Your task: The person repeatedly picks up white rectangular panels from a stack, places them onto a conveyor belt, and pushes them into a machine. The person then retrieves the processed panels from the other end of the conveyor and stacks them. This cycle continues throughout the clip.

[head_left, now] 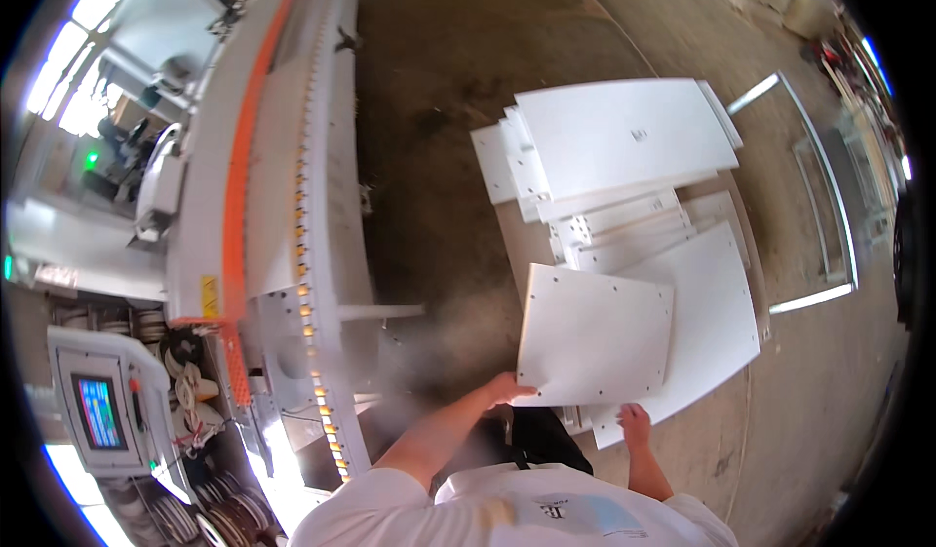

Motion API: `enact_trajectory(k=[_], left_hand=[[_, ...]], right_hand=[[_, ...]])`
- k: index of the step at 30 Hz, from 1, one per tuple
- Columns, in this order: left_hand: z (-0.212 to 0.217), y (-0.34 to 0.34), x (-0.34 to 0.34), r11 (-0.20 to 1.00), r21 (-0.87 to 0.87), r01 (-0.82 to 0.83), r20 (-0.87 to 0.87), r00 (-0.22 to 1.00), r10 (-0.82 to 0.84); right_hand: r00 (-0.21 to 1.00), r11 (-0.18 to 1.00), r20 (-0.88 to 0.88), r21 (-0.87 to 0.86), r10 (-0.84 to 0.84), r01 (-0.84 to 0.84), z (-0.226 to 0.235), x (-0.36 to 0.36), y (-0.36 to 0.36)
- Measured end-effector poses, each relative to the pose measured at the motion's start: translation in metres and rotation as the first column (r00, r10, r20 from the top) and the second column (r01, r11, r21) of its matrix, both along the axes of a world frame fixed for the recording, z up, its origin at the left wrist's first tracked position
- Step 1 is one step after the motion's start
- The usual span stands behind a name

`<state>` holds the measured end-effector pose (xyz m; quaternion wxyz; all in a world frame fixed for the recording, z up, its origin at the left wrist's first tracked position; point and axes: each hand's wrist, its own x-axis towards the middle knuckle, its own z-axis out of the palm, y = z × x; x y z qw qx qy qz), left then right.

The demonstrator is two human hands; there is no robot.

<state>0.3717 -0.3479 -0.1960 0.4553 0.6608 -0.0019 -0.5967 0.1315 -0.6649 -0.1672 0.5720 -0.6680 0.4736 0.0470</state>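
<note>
My left hand [507, 389] grips the lower left corner of a white panel [595, 337] with small dark holes along its edges. Its thumb lies on top and its other fingers are hidden under the corner. The panel overlaps a larger white board [717, 313] on the stack. Just below the panel's lower right part, my right hand [634, 418] is held with its fingers loosely bent and slightly apart. Nothing shows in it, and it appears to be apart from the panel.
More white boards [629, 137] are piled farther off on a brown base sheet [526, 245]. A long machine with an orange strip [237, 196] and a roller edge runs along the left. Its control screen [99, 412] stands near left. A metal frame cart [814, 301] is at right.
</note>
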Motion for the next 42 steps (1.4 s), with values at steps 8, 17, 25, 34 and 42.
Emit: enact_trajectory(k=[8,17,25,34,42], left_hand=[[0.143,0.016,-0.021,0.943,-0.018,-0.333,0.104,0.937,0.333],[0.267,0.115,-0.057,0.602,-0.150,-0.785,-0.124,0.619,0.776],[0.288,0.252,-0.141,0.397,-0.335,-0.855,-0.043,0.434,0.900],[0.215,0.377,-0.211,0.257,0.073,-0.964,0.899,0.175,0.402],[0.239,0.449,-0.242,0.160,-0.221,-0.962,0.921,-0.152,0.358]], right_hand=[[0.997,0.990,0.067,-0.134,-0.030,0.039,-0.006,0.030,-0.060],[0.797,0.854,-0.462,-0.144,0.389,-0.500,-0.064,0.072,-0.041],[0.994,0.978,0.113,0.206,0.008,-0.031,0.078,0.146,0.103],[0.968,0.949,0.229,0.271,0.101,-0.163,0.105,0.177,0.251],[0.956,0.623,0.101,0.739,0.275,-0.258,0.175,0.145,0.399]])
